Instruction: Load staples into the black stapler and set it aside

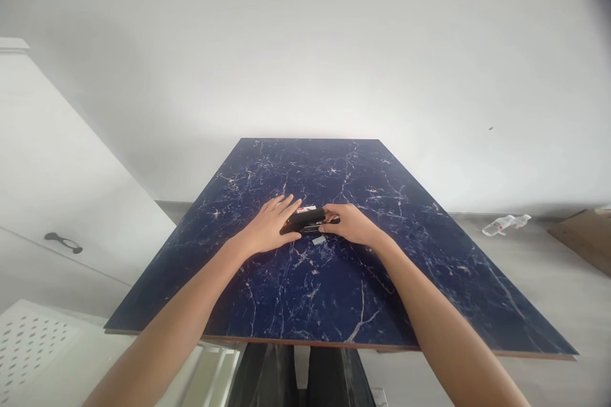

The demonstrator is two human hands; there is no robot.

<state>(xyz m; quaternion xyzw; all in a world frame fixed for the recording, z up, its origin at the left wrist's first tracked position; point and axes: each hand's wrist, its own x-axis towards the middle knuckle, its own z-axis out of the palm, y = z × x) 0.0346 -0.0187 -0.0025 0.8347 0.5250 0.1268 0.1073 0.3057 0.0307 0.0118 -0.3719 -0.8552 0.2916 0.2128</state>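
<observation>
A small black oblong object with a shiny strip along its near side lies at the middle of the blue marbled table. I cannot make out its exact kind. At its left end is my left hand, fingers spread and thumb stretched along the near side. My right hand curls its thumb and fingers around the right end. A white piece with red marking shows behind the black object. Just in front of it lies a small pale flat piece.
White cabinet doors with a dark handle stand at the left. A perforated white panel is at lower left. On the floor to the right are a crumpled clear plastic thing and a brown box. A wall rises behind the table.
</observation>
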